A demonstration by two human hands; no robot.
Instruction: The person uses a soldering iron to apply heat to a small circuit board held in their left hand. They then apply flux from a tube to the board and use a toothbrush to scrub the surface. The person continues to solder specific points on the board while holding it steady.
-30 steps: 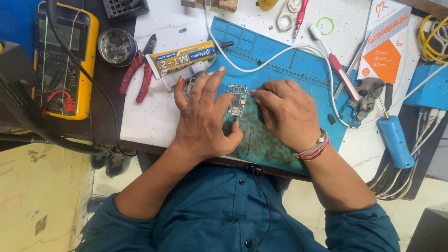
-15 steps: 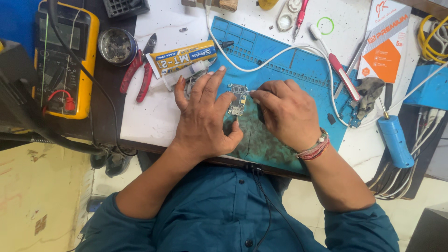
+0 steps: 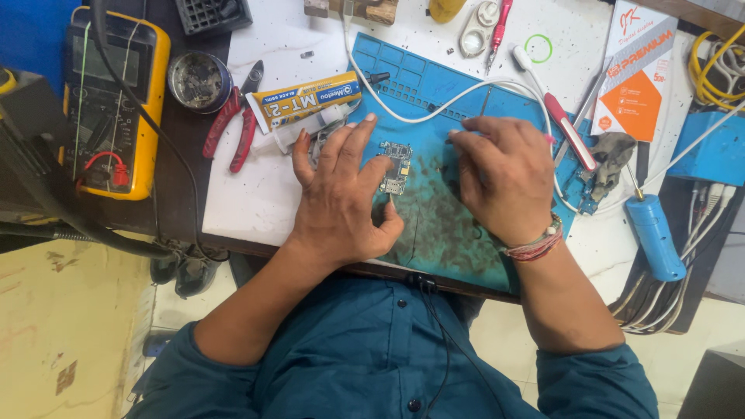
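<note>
The circuit board [image 3: 395, 167], its long axis running near-far, is pinned by the spread-fingered left hand [image 3: 341, 194]; the curled right hand's [image 3: 504, 174] fingertips are hidden, so its grip cannot be told.

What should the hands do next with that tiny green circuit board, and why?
Probably bring the right hand back to the small green circuit board. The left hand rests flat beside the board on the blue rubber work mat, while the right hand sits apart from it, so nothing grips the board.
</note>
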